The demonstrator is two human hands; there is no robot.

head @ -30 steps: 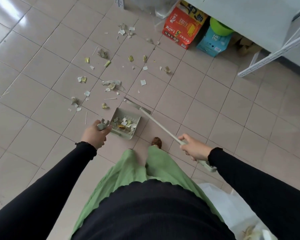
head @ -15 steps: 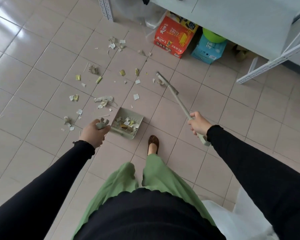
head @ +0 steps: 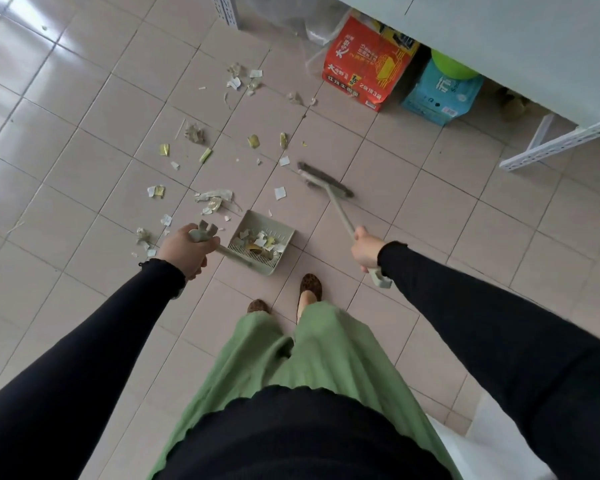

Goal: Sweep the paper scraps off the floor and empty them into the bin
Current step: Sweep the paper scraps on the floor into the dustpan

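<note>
White and yellow paper scraps (head: 212, 199) lie scattered over the beige tiles ahead of me, out to the far group (head: 243, 79). A grey-green dustpan (head: 284, 232) rests on the floor with several scraps in it. My left hand (head: 184, 251) grips the top of its handle. My right hand (head: 366, 249) holds the broom handle. The broom head (head: 326, 183) is on the floor to the right of the scraps, just beyond the dustpan. A white bin bag (head: 496, 441) shows at the bottom right edge.
A red carton (head: 368, 71) and a blue pack (head: 440, 95) with a green ball on it stand under a white shelf unit (head: 499, 36) at the top right. A white perforated rail (head: 561, 140) slants near the floor. My feet (head: 310, 289) stand just behind the dustpan.
The broom swung out from the dustpan mouth to the far right, and its head now sits lower and closer. The dustpan stayed put. My view shifted forward.
</note>
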